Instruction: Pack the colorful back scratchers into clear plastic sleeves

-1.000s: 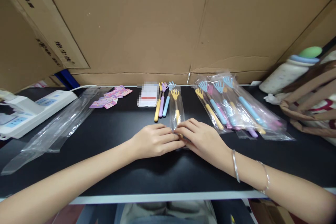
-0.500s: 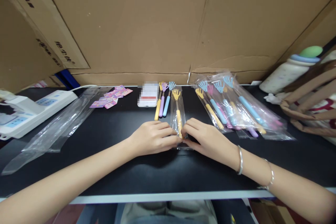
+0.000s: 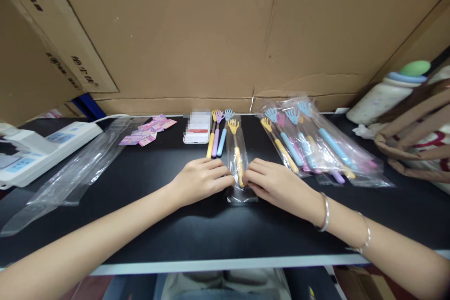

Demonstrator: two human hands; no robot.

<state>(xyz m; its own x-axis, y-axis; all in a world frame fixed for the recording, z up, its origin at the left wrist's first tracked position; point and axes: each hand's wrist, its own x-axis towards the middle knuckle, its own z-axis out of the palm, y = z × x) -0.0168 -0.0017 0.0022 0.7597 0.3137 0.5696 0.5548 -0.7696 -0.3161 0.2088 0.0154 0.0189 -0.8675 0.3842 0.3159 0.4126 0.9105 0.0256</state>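
A yellow hand-shaped back scratcher (image 3: 236, 150) lies inside a narrow clear plastic bag (image 3: 241, 194) on the black table (image 3: 147, 225). My left hand (image 3: 202, 179) pinches the bag's left edge near its lower end. My right hand (image 3: 272, 182) pinches the right edge, opposite the left. Both hands rest on the table with the bag between their fingertips. Just beyond the left hand lie three loose scratchers (image 3: 217, 135) in yellow, purple and blue.
A pile of bagged scratchers (image 3: 309, 143) lies at the right. Empty clear bags (image 3: 73, 176) spread at the left beside a white power strip (image 3: 38, 150). Pink stickers (image 3: 147, 131) and a white phone (image 3: 197, 130) sit at the back. A cardboard wall (image 3: 225, 33) stands behind; a woven bag (image 3: 418, 140) at far right.
My hands have drawn apart a little from the overlapped grip, now at each side of the bag. The bag's lower end shows, and the scratcher sits slightly farther in.
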